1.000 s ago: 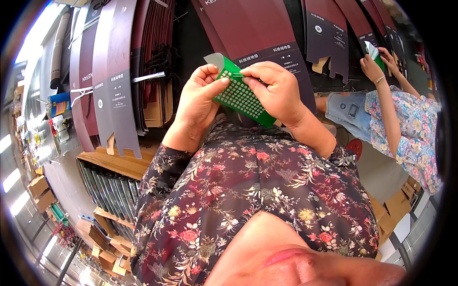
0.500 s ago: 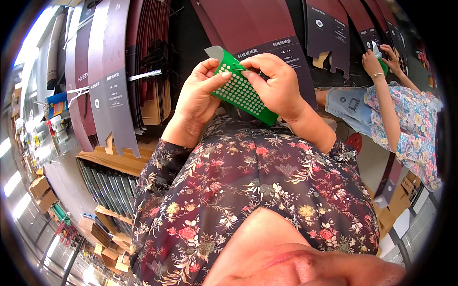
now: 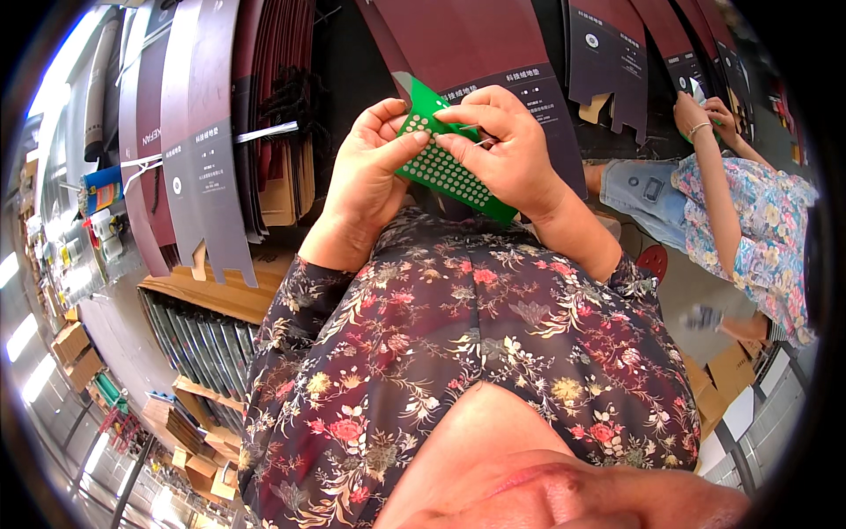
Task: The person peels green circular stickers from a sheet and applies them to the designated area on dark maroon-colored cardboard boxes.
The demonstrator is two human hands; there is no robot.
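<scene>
A green sheet [image 3: 454, 181] covered with rows of small pale round dots is held up between my hands, slanting down to the right. My left hand [image 3: 374, 159] is closed on its left side, thumb lying over the dotted face. With thumb and fingers pinched together, my right hand [image 3: 498, 145] works at the sheet's upper part. A thin pale sliver shows by its fingertips, too small to make out. The sheet's top corner curls back and shows a whitish underside. Just beyond lies a flat maroon and dark grey cardboard piece [image 3: 476, 40].
Bundled maroon card sleeves [image 3: 273, 97] stand at the left, tied with a white strap [image 3: 269, 132]. More cardboard pieces [image 3: 608, 66] lie at the far right. There a co-worker in a floral top [image 3: 749, 212] handles something small. Brown cartons [image 3: 207, 291] sit lower left.
My right fingers have shifted slightly up and left, and the sheet's top corner has turned more upright. The co-worker's hands have moved; a blurred hand or foot now shows below them.
</scene>
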